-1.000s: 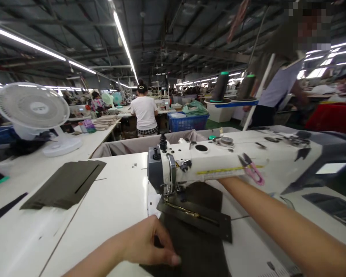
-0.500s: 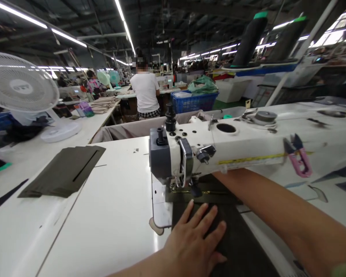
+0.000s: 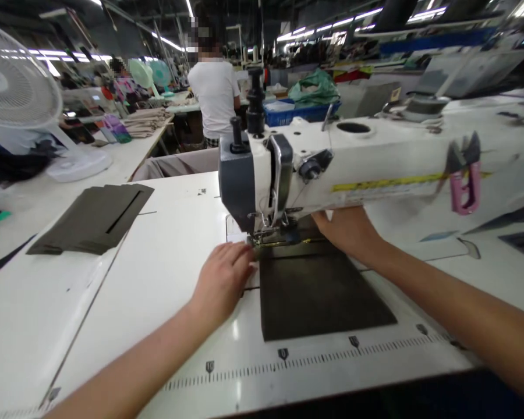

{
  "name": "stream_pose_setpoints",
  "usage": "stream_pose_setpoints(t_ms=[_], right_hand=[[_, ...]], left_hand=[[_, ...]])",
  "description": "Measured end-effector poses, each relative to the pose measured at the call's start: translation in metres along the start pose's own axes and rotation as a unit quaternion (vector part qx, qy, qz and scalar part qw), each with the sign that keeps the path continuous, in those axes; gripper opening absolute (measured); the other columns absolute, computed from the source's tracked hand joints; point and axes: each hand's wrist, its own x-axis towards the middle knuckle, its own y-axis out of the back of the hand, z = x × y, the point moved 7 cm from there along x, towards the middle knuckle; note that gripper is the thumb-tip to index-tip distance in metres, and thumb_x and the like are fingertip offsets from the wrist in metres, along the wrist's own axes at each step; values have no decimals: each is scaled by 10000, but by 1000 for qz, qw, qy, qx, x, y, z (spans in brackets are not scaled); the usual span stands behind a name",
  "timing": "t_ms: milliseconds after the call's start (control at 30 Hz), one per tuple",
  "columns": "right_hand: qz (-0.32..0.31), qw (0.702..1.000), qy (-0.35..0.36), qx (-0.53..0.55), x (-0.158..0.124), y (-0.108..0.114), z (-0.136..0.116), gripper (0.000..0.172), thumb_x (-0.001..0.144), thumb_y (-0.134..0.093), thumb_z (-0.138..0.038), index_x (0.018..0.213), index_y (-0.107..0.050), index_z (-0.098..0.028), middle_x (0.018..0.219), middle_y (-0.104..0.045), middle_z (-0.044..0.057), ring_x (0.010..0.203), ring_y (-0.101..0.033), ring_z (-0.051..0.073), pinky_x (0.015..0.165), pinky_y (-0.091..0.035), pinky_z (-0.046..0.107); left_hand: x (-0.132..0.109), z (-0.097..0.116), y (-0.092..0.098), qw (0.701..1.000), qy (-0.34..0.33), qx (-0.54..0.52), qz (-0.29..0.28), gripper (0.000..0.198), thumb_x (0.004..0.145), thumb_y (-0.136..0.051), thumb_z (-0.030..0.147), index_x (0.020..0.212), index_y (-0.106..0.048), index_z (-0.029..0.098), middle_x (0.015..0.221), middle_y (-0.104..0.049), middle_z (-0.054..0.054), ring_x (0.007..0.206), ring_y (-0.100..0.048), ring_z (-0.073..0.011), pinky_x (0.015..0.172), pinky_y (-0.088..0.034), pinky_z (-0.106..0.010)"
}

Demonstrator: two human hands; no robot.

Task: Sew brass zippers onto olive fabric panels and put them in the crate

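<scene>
An olive-dark fabric panel (image 3: 318,291) lies flat under the head of the sewing machine (image 3: 238,186). Along its far edge runs a strip with a shiny gold line (image 3: 294,242), which looks like a zipper. Just left of the presser foot, my left hand (image 3: 227,270) is closed, fingertips pinched at the strip's left end. My right hand (image 3: 347,230) reaches under the machine arm and touches the far right part of the fabric. Its thumb side shows, while the machine hides most of its fingers.
A stack of dark fabric pieces (image 3: 94,218) lies to the left on the table, near a white fan (image 3: 78,166). Pink-handled snips (image 3: 466,186) hang on the machine arm by a yellow tape measure (image 3: 388,182). A ruler scale (image 3: 305,362) marks the front edge. A person in white (image 3: 213,96) stands beyond.
My left hand has gone from lying spread on the panel to the strip's left end, with its fingers now closed. More of my right hand shows under the arm. The view has tipped down.
</scene>
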Motion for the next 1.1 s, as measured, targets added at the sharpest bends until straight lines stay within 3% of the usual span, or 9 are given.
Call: stream_pose_setpoints(t_ms=[67,133,233,333,600,733,833,933,1100], right_hand=[[-78,995,55,30,-28,-8,-23,170,854,-502,-248,756,-617,-171,757,-621,53,724,-569,171,689,-458,303],[-150,981,121,36,-54,-20,-49,178,856,-482,-209,767,-627,-155,767,-624,60,747,-569,181,695,-453,303],[-188,973,132,-28,-68,-39,-66,221,865,-468,-204,999,-620,-115,831,-639,88,797,-580,213,702,-447,322],[-206,972,93,-66,-60,-59,-62,345,865,-493,-294,1164,-542,-128,865,-658,85,780,-603,216,664,-437,315],[-179,972,146,-43,-59,-61,-64,224,877,-473,-267,970,-640,-152,777,-662,44,695,-595,175,606,-392,288],[-104,973,203,-34,-60,-47,-75,238,888,-451,-251,824,-661,-158,680,-632,34,629,-560,161,595,-389,296],[-58,978,188,-69,-56,-43,-72,221,868,-474,-219,966,-639,-111,904,-646,106,867,-561,225,769,-418,360],[-95,979,169,-62,-54,-54,-66,311,838,-498,-182,1096,-573,-26,1116,-585,168,1067,-492,265,931,-378,396],[-145,974,162,-63,-56,-65,-63,350,857,-462,-182,1157,-530,-14,1200,-542,177,1116,-471,267,953,-381,412]], left_hand=[[1,-7,-6,997,-67,17,-29,164,867,-480,152,989,-585,116,1020,-626,-114,917,-592,-224,874,-452,-430],[5,-11,-10,995,-87,8,-39,172,866,-457,127,979,-586,116,987,-641,-104,900,-600,-209,867,-454,-395],[13,-22,-9,1000,-2,1,-26,173,860,-438,133,925,-599,143,832,-670,-51,763,-618,-182,730,-488,-328],[16,-24,-6,999,46,12,-23,164,850,-449,153,858,-613,159,725,-662,-15,671,-614,-171,657,-478,-304],[9,-6,-11,998,-29,53,-30,169,841,-468,114,932,-606,144,914,-644,-60,830,-598,-192,831,-434,-367],[8,0,-16,991,-31,116,-55,171,833,-479,110,956,-598,116,922,-620,-86,845,-583,-211,882,-414,-399],[9,2,-16,989,-25,136,-58,154,845,-475,117,932,-602,112,897,-615,-84,846,-579,-211,913,-397,-412],[10,3,-15,988,-30,146,-48,181,866,-436,120,938,-602,121,884,-615,-82,841,-578,-207,908,-402,-419],[11,5,-15,985,-41,160,-46,211,871,-407,134,928,-611,134,886,-616,-87,825,-574,-217,876,-426,-430]])
